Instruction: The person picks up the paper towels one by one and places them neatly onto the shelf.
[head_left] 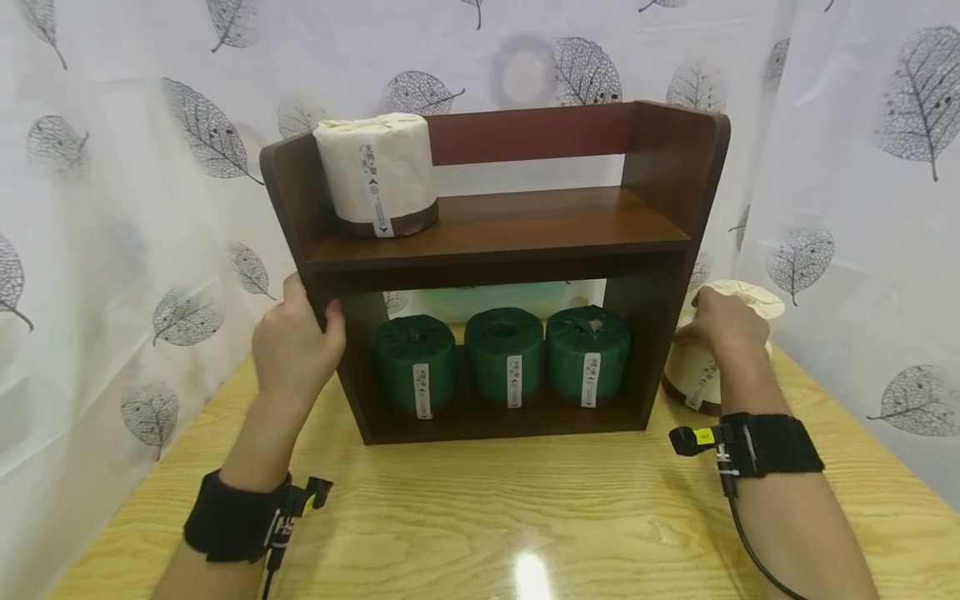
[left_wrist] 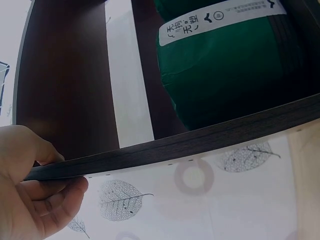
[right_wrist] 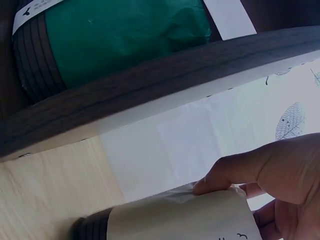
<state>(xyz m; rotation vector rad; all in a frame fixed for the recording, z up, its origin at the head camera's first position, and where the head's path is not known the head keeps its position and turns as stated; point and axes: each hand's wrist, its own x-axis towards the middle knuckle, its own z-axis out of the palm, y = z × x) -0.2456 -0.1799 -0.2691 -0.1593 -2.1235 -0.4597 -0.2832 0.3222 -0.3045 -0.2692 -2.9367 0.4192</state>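
Observation:
My left hand point(head_left: 296, 346) grips the left side panel of a dark brown two-tier wooden shelf point(head_left: 525, 221), its thumb on the inner face and the fingers outside. At the shelf's right, my right hand point(head_left: 727, 325) holds a cream-wrapped toilet roll point(right_wrist: 175, 217) by its upper end. A second cream roll point(head_left: 750, 296) shows behind that hand, partly hidden. Another cream-wrapped toilet roll point(head_left: 386, 171), with a brown base band and a white label, stands upright at the left of the upper tier. Three green-wrapped toilet rolls point(head_left: 504, 358) stand in a row on the lower tier.
The shelf stands on a light wood-grain table point(head_left: 465, 508). A white curtain point(head_left: 150, 225) printed with grey leaves hangs behind and along both sides. Black straps with small cameras and cables circle both wrists.

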